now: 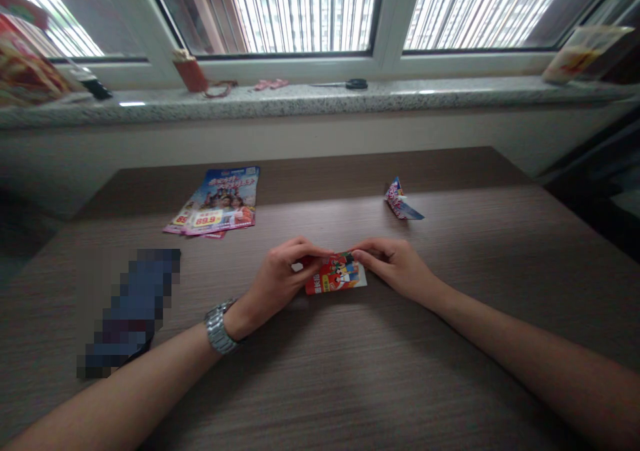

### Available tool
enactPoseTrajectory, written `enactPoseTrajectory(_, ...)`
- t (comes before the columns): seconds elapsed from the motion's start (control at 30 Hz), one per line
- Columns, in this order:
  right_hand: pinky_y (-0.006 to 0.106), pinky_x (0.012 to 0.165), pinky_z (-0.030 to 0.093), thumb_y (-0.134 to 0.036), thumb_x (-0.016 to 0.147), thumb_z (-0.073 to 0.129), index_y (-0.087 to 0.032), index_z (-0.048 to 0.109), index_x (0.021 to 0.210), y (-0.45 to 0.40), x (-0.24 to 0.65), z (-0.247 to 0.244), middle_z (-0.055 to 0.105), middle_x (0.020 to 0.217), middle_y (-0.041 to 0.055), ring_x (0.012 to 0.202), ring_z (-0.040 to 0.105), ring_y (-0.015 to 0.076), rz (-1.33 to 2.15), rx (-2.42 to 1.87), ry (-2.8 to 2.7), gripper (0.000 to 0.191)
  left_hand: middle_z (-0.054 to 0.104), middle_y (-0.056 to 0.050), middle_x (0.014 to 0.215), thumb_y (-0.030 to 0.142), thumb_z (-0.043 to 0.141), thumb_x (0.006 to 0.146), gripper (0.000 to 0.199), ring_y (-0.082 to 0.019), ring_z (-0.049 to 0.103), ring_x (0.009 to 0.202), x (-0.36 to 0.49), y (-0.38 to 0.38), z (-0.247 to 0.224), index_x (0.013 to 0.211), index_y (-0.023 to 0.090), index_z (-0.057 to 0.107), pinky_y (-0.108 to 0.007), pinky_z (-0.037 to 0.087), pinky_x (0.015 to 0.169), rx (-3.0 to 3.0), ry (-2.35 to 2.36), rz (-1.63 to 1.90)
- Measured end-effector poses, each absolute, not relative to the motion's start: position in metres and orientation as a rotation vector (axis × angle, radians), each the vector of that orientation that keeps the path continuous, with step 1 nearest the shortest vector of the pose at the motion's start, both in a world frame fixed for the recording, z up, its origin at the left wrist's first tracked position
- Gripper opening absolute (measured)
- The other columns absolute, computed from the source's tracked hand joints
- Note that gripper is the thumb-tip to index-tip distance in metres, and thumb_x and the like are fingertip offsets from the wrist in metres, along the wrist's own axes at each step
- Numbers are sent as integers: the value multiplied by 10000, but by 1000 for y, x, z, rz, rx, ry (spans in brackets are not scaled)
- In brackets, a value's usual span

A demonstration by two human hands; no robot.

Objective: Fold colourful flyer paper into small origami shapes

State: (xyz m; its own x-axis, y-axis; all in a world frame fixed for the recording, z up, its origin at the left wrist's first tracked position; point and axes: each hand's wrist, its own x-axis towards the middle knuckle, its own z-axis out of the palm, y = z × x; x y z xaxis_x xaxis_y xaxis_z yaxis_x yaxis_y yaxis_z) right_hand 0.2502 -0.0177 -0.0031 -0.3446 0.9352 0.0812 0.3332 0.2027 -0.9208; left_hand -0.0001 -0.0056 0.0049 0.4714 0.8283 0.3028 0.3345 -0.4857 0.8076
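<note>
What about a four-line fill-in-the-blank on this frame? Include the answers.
1. The small printed paper is held between the left hand and the ____ hand.
2. A metal watch band circles the ____ wrist.
3. The top flyer carries the large number ____.
4. On the windowsill lies a dark-handled pair of ____.

Missing words: right; left; 89.9; scissors.

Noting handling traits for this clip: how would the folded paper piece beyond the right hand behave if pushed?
The folded paper piece is probably light, being small and thin. It may slide or tip, since its peak seems raised off the table. Its folds likely add stiffness.
</note>
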Motion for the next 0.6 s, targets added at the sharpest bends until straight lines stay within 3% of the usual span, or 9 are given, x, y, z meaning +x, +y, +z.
enactPoseTrajectory(0.23,272,613,525,-426,965,601,-217,771,986,-18,254,0,793,848,22,729,711,180,1046,-1197,-1860,270,724,-55,948,169,642,922,189,-147,663,828,-2,-3,10,1053,198,775,-228,537,707,1956,948,853)
enactPoseTrajectory(0.37,274,632,511,-389,974,593,-226,775,998,-19,254,-1,794,865,19,740,707,177,1003,-1171,-1917,245,736,-51,963,183,640,922,184,-145,673,836,-1,-4,13,1066,180,755,-240,549,740,1913,956,772)
enactPoseTrajectory(0.6,260,652,498,-373,979,593,-218,770,994,-19,253,3,786,861,15,741,696,166,1040,-1120,-2001,236,722,-36,873,236,664,919,140,-120,637,744,1,-7,21,994,156,751,-202,509,649,1899,926,645)
